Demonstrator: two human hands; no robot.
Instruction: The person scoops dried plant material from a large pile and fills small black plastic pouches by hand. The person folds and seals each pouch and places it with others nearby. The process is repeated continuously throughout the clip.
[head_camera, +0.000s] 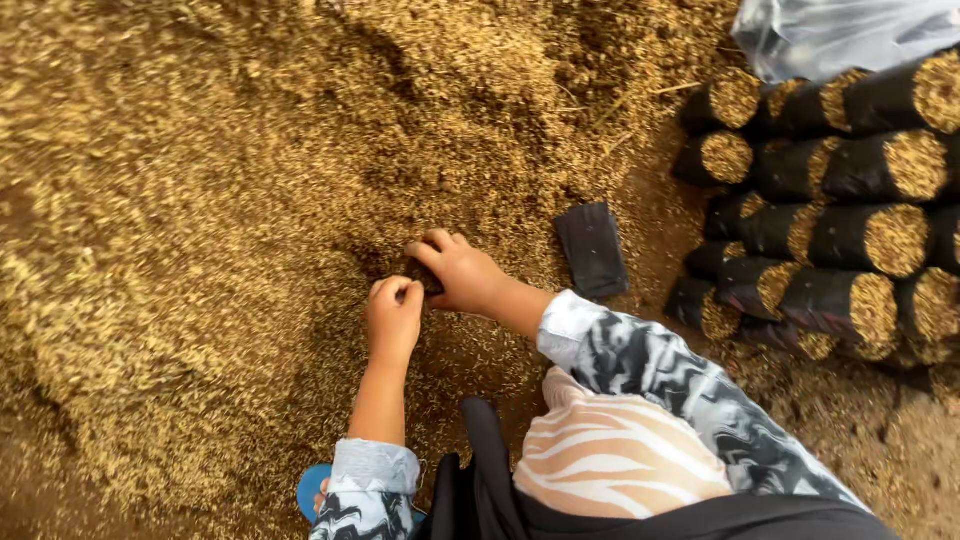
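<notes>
Sleeves nearest, both hands, L (394, 315) & R (462, 270), are curled w/ fingers pinching a small dark bag (425, 277) low on the husk pile (200, 200); husk could be spilled if grip slips, bag looks floppy.

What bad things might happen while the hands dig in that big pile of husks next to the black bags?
1. The left hand and right hand are pressed into the loose husk pile, so sharp bits might scratch bare skin or dust might fly up.
2. The filled black bags lie stacked on their sides with open ends showing; a bump might roll them and spill the filling.
3. The empty black bag lies flat on the husks and might get buried.
</notes>
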